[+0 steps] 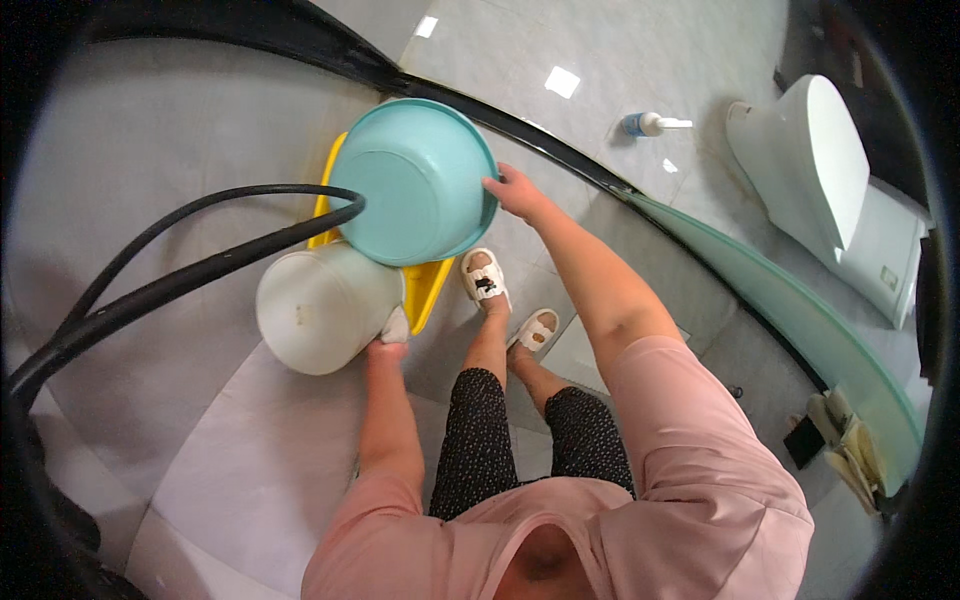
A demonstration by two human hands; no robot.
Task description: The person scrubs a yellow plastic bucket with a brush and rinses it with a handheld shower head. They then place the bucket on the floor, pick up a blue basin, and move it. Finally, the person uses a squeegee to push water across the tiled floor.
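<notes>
My right hand (516, 192) grips the right rim of a teal plastic basin (412, 180). At the lower rim of a white plastic bucket (322, 311) is my left hand (388, 346), with a whitish cloth (396, 327) at its fingers; the fingers are mostly hidden, so whether they hold the bucket too is unclear. The bucket lies tilted, touching the basin's lower left side. Behind both, a yellow plastic basin or tray (427, 292) shows at its edges.
A black hose (225, 259) loops across the left, in front of the basin. A glass partition (780, 300) with a black floor track runs diagonally to the right. Beyond it stand a white pump bottle (651, 124) and a toilet (817, 180). Cloths (851, 442) hang at lower right.
</notes>
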